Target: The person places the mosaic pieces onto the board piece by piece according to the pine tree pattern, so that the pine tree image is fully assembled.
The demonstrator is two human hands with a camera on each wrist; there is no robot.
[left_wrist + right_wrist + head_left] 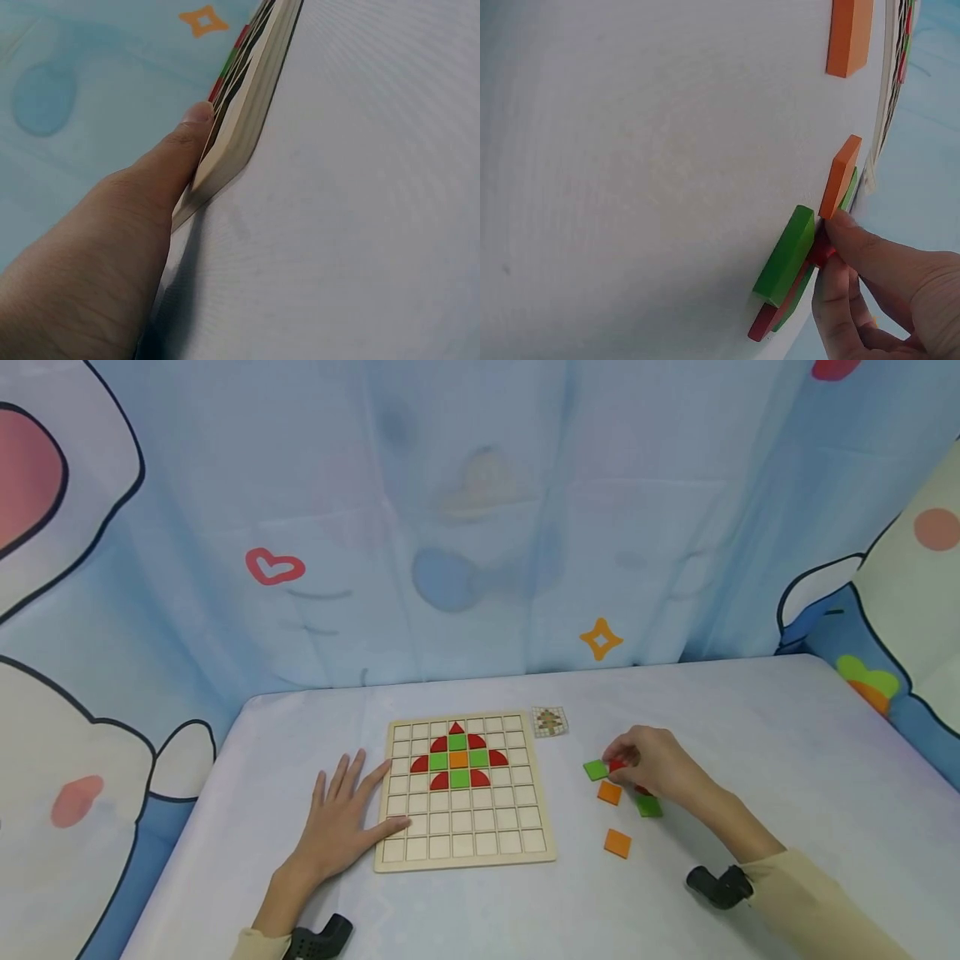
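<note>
A wooden grid board lies on the table with red, green and orange pieces set in its upper cells. My left hand rests at the board's left side, fingers spread and thumb over the edge; the left wrist view shows the thumb on the rim. Beyond the board's right side, my right hand pinches a red piece between thumb and fingertips. Close by lie a green square tile, an orange tile and another green tile. A red piece lies partly hidden under the hand.
A small pattern card lies by the board's upper right corner. One more orange tile sits nearer the front. Behind the white table hangs a blue printed curtain.
</note>
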